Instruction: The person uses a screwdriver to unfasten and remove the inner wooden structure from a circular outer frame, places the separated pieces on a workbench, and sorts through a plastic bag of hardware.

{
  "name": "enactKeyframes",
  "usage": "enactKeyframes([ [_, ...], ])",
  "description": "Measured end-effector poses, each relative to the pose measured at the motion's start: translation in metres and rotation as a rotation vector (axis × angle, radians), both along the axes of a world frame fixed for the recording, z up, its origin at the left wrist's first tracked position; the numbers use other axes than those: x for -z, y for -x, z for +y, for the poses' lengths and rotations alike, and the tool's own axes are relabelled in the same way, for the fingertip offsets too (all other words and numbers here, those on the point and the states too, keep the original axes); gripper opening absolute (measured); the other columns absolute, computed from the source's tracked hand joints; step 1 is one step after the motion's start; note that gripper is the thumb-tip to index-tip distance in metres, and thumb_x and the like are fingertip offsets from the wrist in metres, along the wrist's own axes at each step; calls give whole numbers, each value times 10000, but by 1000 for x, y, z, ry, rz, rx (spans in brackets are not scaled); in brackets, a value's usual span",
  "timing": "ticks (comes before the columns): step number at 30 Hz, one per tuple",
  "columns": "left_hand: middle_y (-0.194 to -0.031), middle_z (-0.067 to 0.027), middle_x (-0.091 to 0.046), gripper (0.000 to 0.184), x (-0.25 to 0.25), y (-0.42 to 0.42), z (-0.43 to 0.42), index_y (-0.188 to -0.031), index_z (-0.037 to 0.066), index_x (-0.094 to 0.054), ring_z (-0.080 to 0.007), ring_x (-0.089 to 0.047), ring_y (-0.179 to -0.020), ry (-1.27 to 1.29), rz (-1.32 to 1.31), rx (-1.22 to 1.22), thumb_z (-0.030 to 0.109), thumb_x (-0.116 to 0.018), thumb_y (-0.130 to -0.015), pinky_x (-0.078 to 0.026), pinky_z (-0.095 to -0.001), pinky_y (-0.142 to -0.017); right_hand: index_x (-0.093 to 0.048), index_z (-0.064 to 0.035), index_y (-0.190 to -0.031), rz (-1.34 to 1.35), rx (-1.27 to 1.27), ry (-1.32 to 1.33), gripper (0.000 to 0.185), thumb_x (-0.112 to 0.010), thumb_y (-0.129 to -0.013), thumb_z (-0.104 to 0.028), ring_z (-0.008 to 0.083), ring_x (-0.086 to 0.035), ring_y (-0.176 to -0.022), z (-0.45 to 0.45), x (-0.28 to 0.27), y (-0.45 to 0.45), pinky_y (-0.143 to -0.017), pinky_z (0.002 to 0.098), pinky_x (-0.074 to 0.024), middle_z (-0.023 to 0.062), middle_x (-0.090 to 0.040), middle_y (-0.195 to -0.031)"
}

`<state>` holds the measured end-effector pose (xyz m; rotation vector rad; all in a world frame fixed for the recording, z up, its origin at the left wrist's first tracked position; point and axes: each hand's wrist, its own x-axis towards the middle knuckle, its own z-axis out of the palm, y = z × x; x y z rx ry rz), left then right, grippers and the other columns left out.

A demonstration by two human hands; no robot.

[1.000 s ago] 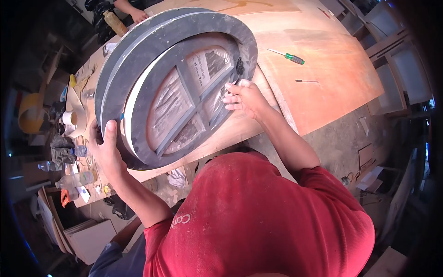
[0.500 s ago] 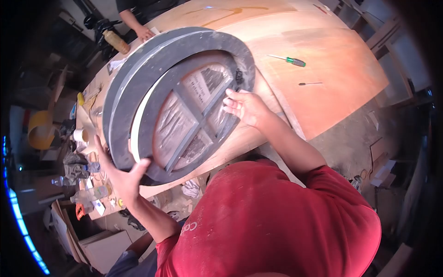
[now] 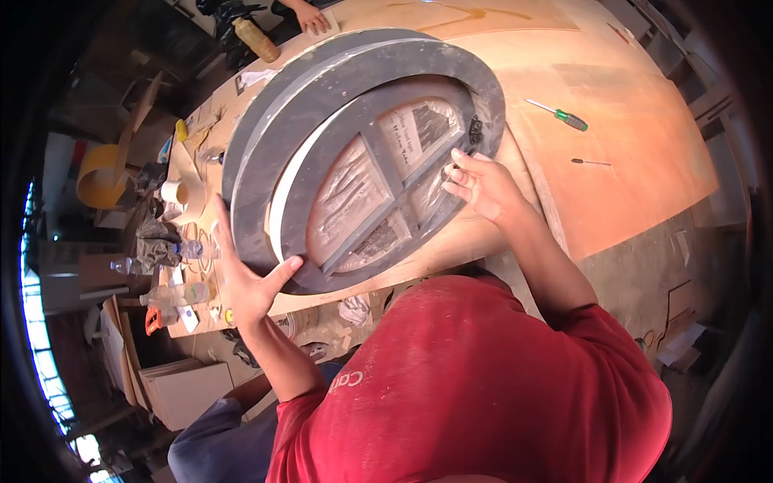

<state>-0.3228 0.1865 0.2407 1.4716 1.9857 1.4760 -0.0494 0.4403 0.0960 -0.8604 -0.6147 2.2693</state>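
Note:
A large grey oval frame [image 3: 266, 165] lies on the wooden table, with a smaller oval window panel [image 3: 392, 189] divided by crossed bars inside it. Clear film and a printed label show behind the bars. My left hand [image 3: 251, 288] rests against the lower left rim, its thumb spread from the fingers and nothing gripped. Over the right side of the panel, my right hand [image 3: 483, 183] has its thumb and fingertips drawn together; whatever they hold is too small to name. A black lump [image 3: 475, 129] sits on the rim just above it.
A green-handled screwdriver [image 3: 570, 120] and a thin dark tool [image 3: 590, 163] lie on the table [image 3: 636, 185] at right. Bottles [image 3: 179, 295] and a tape roll [image 3: 174, 191] stand at left. Another person's hand [image 3: 312, 19] touches the table's far side; someone's shoulder is at lower left.
The view has shifted, so the frame appears farther right. My left hand has opened and slid down along the rim. My right hand stays over the panel's right side.

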Motion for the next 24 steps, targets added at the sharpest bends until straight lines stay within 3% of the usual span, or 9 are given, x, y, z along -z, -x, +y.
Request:
enactKeyframes([
  [4, -1519, -197, -428, 1431, 1, 7, 1, -1656, 14, -151, -311, -486, -1368, -7, 46, 1, 378, -998, -562, -373, -427, -1159, -597, -94, -1116, -18, -4, 23, 199, -717, -982, -178, 123, -661, -814, 0, -7, 0, -826, 401, -623, 8, -636, -946],
  [6, -1548, -215, -418, 1527, 10, 15, 2, -1655, 13, -151, -308, -464, -1405, -50, 160, 16, 556, -995, -504, -368, -446, -1168, -569, -89, -1032, -46, -51, 15, 160, -698, -980, -169, 137, -645, -699, 1, -5, 0, -734, 436, -635, 48, -641, -881],
  [7, -1564, -228, -420, 1584, 12, 14, 5, -1631, -18, -221, -300, -469, -1412, -115, 224, -2, 719, -941, -428, -373, -450, -1169, -571, -104, -975, -67, -64, 3, 77, -641, -962, -135, 117, -563, -574, 1, -8, 4, -683, 450, -631, 32, -608, -791],
  [10, -1535, -219, -462, 1568, 18, 4, 10, -1593, -58, -300, -295, -507, -1373, -177, -14, -192, 770, -909, -409, -395, -437, -1153, -566, -116, -1021, -214, -211, -79, 125, -636, -920, -140, 96, -530, -545, 13, 0, 5, -711, 422, -615, 1, -592, -760],
  [15, -1504, -204, -500, 1442, 10, -4, 5, -1537, -84, -393, -299, -546, -1324, -159, 24, -265, 736, -909, -470, -440, -443, -1113, -566, -117, -963, -409, -327, -126, 79, -616, -907, -143, 81, -482, -524, 30, -23, 6, -734, 425, -594, -22, -541, -705],
  [17, -1482, -200, -506, 1390, 23, 6, -4, -1517, -81, -437, -313, -531, -1339, -170, 170, -252, 793, -861, -523, -416, -460, -1128, -562, -89, -843, -476, -493, -197, 86, -584, -906, -144, 93, -405, -474, 38, -14, 12, -738, 451, -598, 5, -529, -693],
  [21, -1366, -168, -556, 1305, 19, -3, -4, -1500, -58, -486, -299, -554, -1272, -125, 276, -269, 825, -812, -596, -440, -436, -1070, -585, -51, -959, -504, -610, -163, 118, -591, -920, -162, 100, -447, -512, 42, 0, 3, -731, 443, -609, 10, -534, -727],
  [23, -1313, -153, -568, 1264, 18, 2, 3, -1499, -47, -493, -280, -566, -1223, -127, 291, -284, 791, -830, -615, -456, -413, -1028, -559, -10, -1346, -548, -439, -190, 462, -625, -935, -208, 89, -489, -582, 43, -7, 15, -747, 433, -603, -2, -545, -804],
  [24, -1299, -145, -568, 1226, 20, 5, 8, -1492, -51, -499, -275, -571, -1222, -183, 243, -260, 733, -866, -625, -453, -415, -1046, -559, -10, -1346, -544, -450, -199, 462, -625, -935, -208, 89, -489, -582, 44, -7, 21, -747, 433, -603, -2, -545, -804],
])
